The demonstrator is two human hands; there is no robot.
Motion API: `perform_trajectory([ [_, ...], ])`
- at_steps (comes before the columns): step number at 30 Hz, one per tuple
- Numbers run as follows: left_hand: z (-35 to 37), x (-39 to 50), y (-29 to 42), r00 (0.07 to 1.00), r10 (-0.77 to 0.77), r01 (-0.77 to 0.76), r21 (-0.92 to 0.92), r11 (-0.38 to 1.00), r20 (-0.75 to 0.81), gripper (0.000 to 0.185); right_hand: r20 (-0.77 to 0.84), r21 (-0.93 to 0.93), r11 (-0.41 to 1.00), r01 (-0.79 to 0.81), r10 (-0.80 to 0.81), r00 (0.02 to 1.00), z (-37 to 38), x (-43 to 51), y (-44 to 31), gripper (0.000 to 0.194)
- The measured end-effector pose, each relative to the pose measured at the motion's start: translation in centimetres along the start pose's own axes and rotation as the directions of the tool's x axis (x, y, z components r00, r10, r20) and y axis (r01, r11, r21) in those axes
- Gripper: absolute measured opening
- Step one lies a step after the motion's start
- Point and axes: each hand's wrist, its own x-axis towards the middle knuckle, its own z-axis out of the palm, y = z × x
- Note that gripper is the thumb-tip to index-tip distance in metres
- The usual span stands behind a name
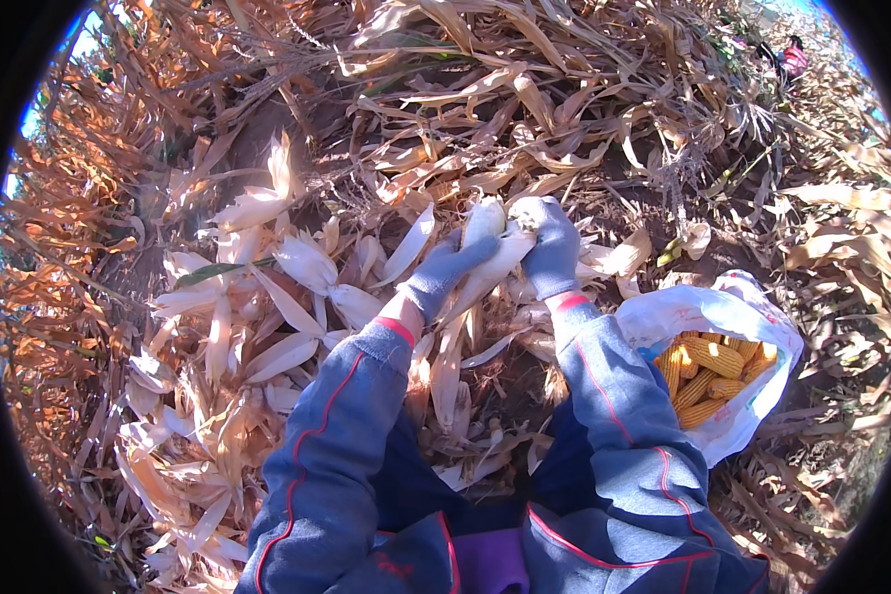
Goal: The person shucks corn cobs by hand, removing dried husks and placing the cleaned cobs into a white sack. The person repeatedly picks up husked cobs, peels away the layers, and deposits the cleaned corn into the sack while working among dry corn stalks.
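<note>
My left hand [449,271], in a grey knit glove, is closed around the pale husk of a corn ear [486,223] in front of me. My right hand [551,249], gloved alike, grips the husk beside the ear's upper end, its fingers curled over it. Husk leaves hang down between both hands. To the right of my right forearm stands a white woven plastic sack [776,334] with its mouth open, holding several husked yellow corn cobs [713,358].
Loose pale husks [304,263] lie in a heap on the left and between my legs. Dry corn stalks [482,82] cover the ground ahead, and upright dry plants [59,245] line the far left. Something pink and dark [793,59] shows at the far upper right.
</note>
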Motion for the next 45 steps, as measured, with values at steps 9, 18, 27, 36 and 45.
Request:
perform_trajectory([
  [9,-2.0,0.4,1.2,0.97,0.082,-0.145,-0.276,0.95,-0.227,0.033,0.161,-0.474,0.86,0.191,-0.129,0.979,-1.1,-0.2,1.3,0.03],
  [18,-7.4,-2.0,7.3,0.65,0.334,-0.621,-0.223,0.752,-0.683,0.039,-0.299,0.078,0.825,-0.56,0.556,0.776,-4.9,-0.2,13.6,0.024],
  [27,-6.5,-3.7,8.1,0.82,0.365,-0.558,-0.471,0.683,-0.441,0.055,0.809,0.28,0.696,-0.661,0.2,0.553,6.9,-1.9,-0.6,0.038],
  [36,-6.3,-0.4,5.3,0.838,0.167,-0.482,-0.562,0.672,-0.52,0.051,0.622,0.655,0.355,-0.667,0.248,0.742,4.7,-0.9,-5.7,0.04],
  [45,-3.7,1.0,3.1,0.958,0.055,-0.199,-0.512,0.836,-0.283,0.035,0.303,0.451,0.753,-0.479,0.375,0.876,4.0,0.0,-2.6,0.018],
])
